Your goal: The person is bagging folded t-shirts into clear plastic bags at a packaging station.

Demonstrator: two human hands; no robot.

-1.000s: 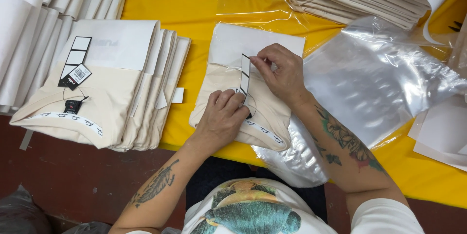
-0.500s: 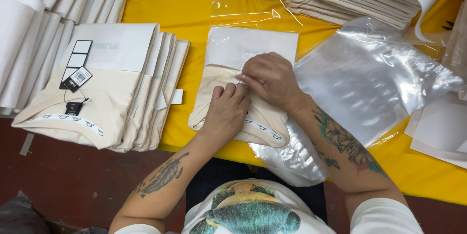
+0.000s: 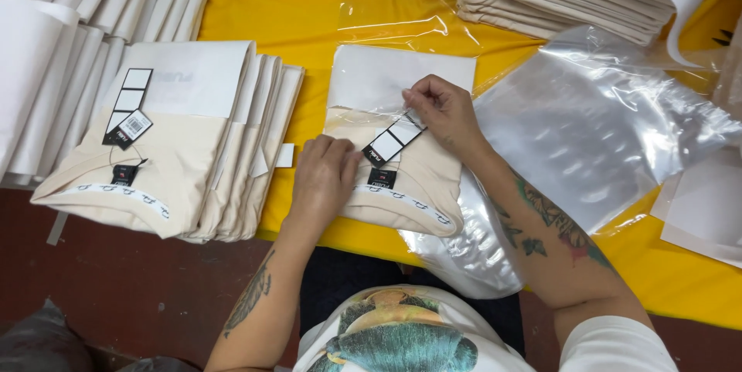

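Hang tag: being drawn out across folded shirt
Right hand (image 3: 440, 113) is lifting the hang tag (image 3: 394, 142) from the collar, now angling it diagonally; left hand (image 3: 325, 175) is sliding leftward.

The left hand (image 3: 325, 175) is laid palm down, fingers curled and pointing toward 12 o'clock, with the tattooed forearm running back toward 7 o'clock. The right hand (image 3: 442, 109) is set further up, toward 1 o'clock, fingertips pinched together (thumb against forefinger), its tattooed forearm stretched back toward 5 o'clock.

The head camera looked steeply down, close over the yellow table (image 3: 255, 9) edge at the person's lap.
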